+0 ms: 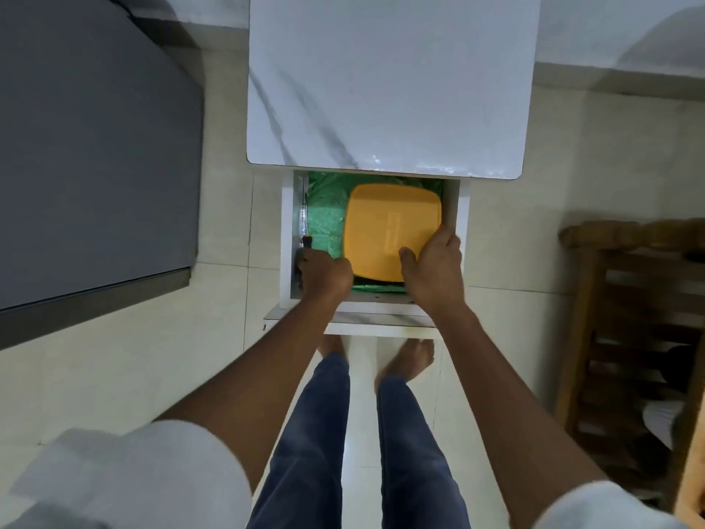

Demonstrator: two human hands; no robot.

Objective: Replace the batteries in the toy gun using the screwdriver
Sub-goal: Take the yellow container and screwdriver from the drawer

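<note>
White sleeves (126,482) sit closest to cam, both arms reaching down into open drawer (287,238) under marble top (385,82). I see L hand (324,274) fisted around screwdriver (305,231), shaft lying along drawer's left wall, while R hand (433,267) grips near-right corner of orange lid (389,231), thumb on top. Lid rests on green bag (324,215); toy gun & batteries not visible.

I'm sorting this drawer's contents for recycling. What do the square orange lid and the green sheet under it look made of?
The square orange lid looks like moulded plastic: uniform colour, rounded corners, a soft sheen. The green sheet beneath it seems to be thin plastic film, perhaps a bag, as it is crinkled and glinting; motion blur leaves this uncertain.
</note>
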